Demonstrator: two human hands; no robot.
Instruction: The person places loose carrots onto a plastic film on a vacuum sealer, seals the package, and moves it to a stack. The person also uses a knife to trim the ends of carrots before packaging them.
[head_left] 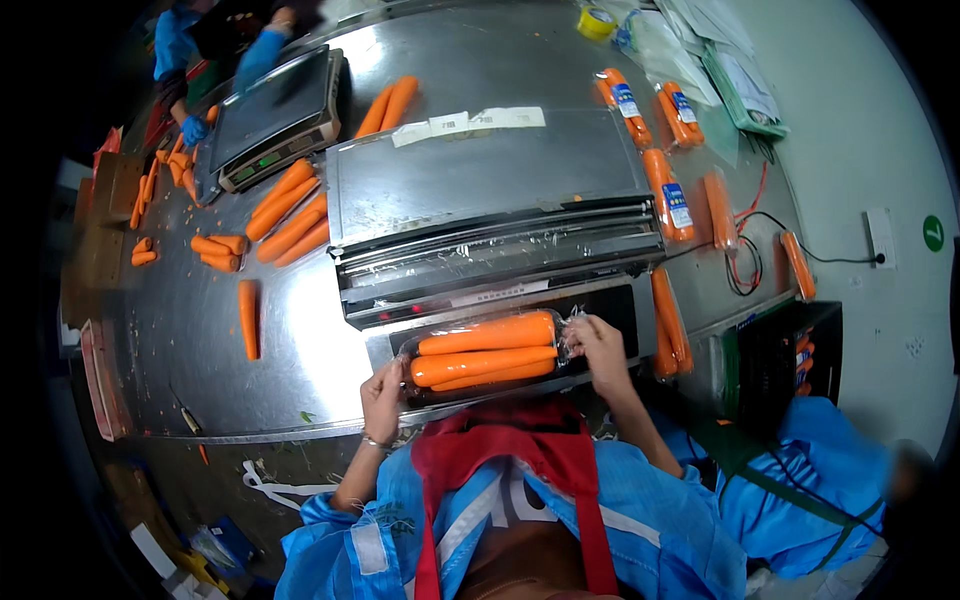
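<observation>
A tray of carrots [485, 362] in clear film lies on the dark plate at the front of the film wrapping machine [490, 180]. Several large carrots sit side by side in it. My left hand [382, 400] grips the film at the tray's left end, fingers closed. At the right end, my right hand [598, 352] pinches the gathered film. The machine's film roll and bar lie just beyond the tray.
A weighing scale [275, 115] stands at the back left, near another person's gloved hand [194, 130]. Loose carrots [290, 215] lie left of the machine. Wrapped carrot packs [668, 195] lie on its right. Black and red cables [745, 265] run toward a wall socket [880, 237].
</observation>
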